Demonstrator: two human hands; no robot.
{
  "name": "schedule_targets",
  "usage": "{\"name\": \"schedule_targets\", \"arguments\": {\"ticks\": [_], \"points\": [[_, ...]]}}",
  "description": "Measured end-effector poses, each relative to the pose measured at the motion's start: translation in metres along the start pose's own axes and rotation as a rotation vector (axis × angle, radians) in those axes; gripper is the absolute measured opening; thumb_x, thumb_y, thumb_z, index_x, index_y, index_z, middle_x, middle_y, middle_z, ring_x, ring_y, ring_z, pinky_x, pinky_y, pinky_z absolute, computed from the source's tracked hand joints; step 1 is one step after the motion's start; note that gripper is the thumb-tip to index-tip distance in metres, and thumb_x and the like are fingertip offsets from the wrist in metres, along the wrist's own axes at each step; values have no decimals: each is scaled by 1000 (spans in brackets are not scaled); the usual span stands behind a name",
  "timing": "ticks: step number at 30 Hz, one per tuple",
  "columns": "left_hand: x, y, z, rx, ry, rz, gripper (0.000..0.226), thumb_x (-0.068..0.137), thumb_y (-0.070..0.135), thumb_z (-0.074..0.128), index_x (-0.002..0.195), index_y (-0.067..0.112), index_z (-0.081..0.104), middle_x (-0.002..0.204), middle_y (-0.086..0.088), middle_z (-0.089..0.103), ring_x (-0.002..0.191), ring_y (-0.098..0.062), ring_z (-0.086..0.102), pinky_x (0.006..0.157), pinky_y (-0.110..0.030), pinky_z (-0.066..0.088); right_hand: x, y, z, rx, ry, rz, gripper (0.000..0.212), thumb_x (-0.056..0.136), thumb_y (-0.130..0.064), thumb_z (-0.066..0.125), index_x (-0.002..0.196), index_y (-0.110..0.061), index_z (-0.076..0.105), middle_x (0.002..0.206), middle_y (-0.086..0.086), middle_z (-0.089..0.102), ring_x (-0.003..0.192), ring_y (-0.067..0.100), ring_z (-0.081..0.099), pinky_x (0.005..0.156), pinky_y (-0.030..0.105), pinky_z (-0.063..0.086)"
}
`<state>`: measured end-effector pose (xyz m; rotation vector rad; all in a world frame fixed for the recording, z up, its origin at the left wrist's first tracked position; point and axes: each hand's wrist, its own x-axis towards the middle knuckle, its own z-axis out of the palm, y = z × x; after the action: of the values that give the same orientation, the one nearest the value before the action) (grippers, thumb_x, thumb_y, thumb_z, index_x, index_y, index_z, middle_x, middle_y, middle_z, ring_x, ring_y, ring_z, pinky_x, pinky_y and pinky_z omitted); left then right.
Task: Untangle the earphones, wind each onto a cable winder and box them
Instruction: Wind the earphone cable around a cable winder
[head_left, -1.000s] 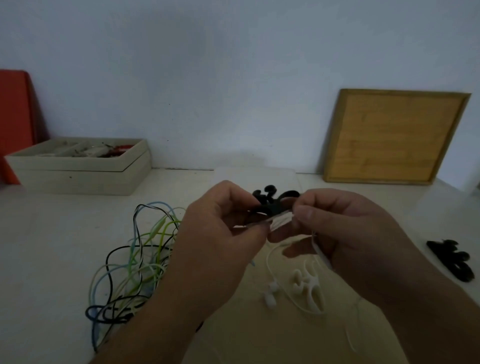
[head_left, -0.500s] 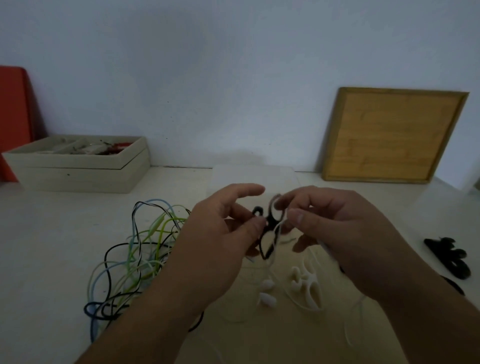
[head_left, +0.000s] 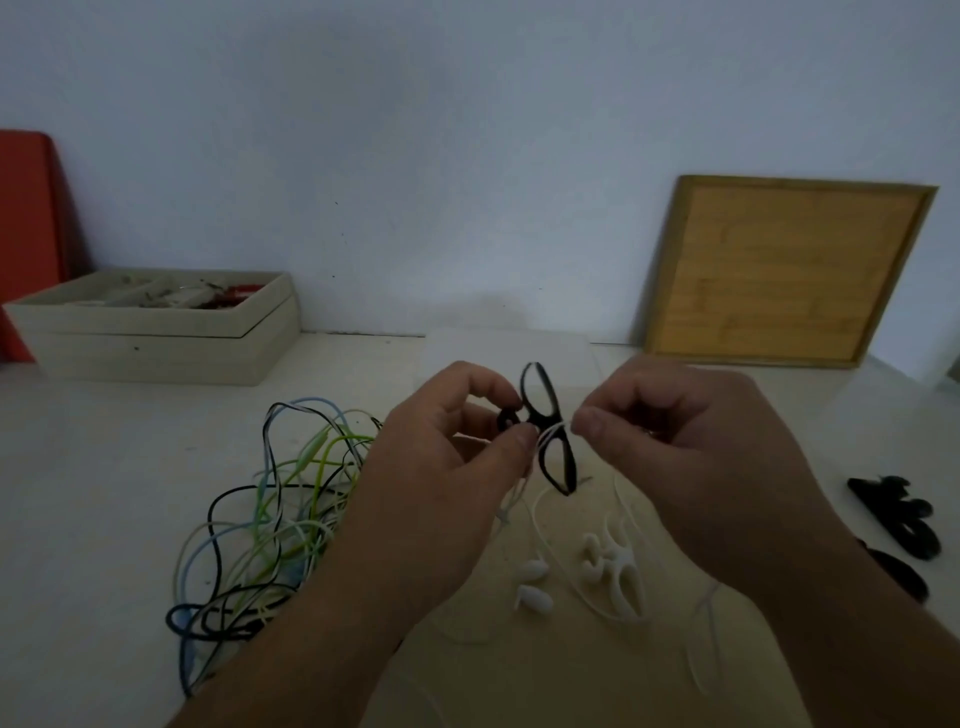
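Note:
My left hand (head_left: 457, 457) pinches a black cable winder (head_left: 545, 421) at its middle and holds it upright above the table. My right hand (head_left: 691, 447) pinches the white earphone cable (head_left: 550, 434) where it crosses the winder's waist. That cable hangs down to two white earbuds (head_left: 532, 584) on the table. A white cable winder (head_left: 618, 566) lies under my right hand. A tangle of green, blue, black and white earphone cables (head_left: 270, 509) lies to the left.
An open beige box (head_left: 156, 338) with small items stands at the back left, a red object (head_left: 26, 234) behind it. A wooden tray (head_left: 784, 270) leans on the wall. More black winders (head_left: 893, 514) lie at the right.
The black winder has turned from lying flat to upright between my hands. The white cable now crosses its waist, and my hands have moved slightly apart.

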<state>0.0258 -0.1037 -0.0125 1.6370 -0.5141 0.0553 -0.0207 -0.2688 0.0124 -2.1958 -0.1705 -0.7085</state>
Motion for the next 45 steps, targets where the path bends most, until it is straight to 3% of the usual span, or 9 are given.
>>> {"name": "schedule_targets", "arguments": {"ticks": [8, 15, 21, 23, 26, 31, 34, 40, 45], "points": [[-2, 1, 3, 11, -141, 51, 13, 91, 14, 63, 92, 26, 66, 77, -5, 72, 68, -14, 68, 67, -29, 57, 0, -3, 0, 158, 80, 185, 15, 88, -17, 65, 74, -14, 69, 58, -3, 70, 47, 8, 65, 46, 12, 46], [-1, 3, -1, -33, -234, 37, 19, 77, 16, 74, 89, 28, 66, 78, -9, 70, 68, -28, 65, 59, -29, 50, 2, -2, -1, 210, 92, 247, 17, 90, -16, 62, 76, -11, 68, 58, 5, 70, 51, 17, 69, 53, 27, 58], [0, 8, -5, -5, -253, 16, 12, 86, 17, 70, 90, 27, 65, 78, -11, 72, 68, -39, 61, 59, -42, 48, 3, 5, -12, 201, 272, 322, 23, 96, -24, 55, 79, -12, 66, 69, 1, 69, 55, 10, 67, 51, 21, 55], [-1, 12, -7, -38, -265, -13, 10, 84, 18, 68, 90, 25, 66, 79, -10, 74, 81, -45, 65, 72, -53, 52, 4, 9, -19, 205, 357, 355, 24, 96, -26, 55, 80, -13, 66, 66, 2, 67, 50, 9, 60, 46, 17, 49], [0, 12, -11, -84, -287, -35, 16, 89, 1, 65, 89, 17, 67, 77, -9, 75, 86, -35, 71, 81, -38, 56, 5, 17, -27, 330, 486, 424, 20, 96, -24, 58, 80, -15, 67, 63, 0, 61, 50, 10, 53, 47, 23, 45], [0, 15, -18, -120, -319, -57, 15, 90, -2, 63, 90, 12, 67, 75, -8, 75, 72, -18, 71, 61, -15, 51, 17, 46, -44, 605, 711, 487, 23, 95, -21, 60, 72, -20, 63, 58, -3, 51, 41, 11, 42, 42, 20, 33], [1, 15, -22, -83, -374, -61, 11, 81, 12, 65, 88, 20, 69, 75, -4, 74, 71, -31, 67, 68, -28, 53, 22, 68, -58, 766, 821, 527, 24, 97, -21, 55, 73, -21, 54, 50, -9, 44, 35, 6, 37, 40, 12, 28], [3, 11, -26, -31, -517, -96, 18, 77, 12, 63, 88, 24, 70, 71, 2, 68, 69, -14, 64, 67, -20, 49, 24, 95, -71, 953, 869, 612, 26, 99, -26, 52, 73, -24, 50, 44, -10, 44, 34, 4, 39, 41, 10, 30], [1, 10, -25, -47, -526, -170, 17, 77, 11, 64, 90, 21, 69, 81, -2, 65, 80, -43, 70, 68, -32, 59, 24, 98, -72, 968, 883, 596, 26, 98, -28, 53, 73, -24, 50, 46, -11, 45, 36, 4, 41, 42, 10, 32]]}}
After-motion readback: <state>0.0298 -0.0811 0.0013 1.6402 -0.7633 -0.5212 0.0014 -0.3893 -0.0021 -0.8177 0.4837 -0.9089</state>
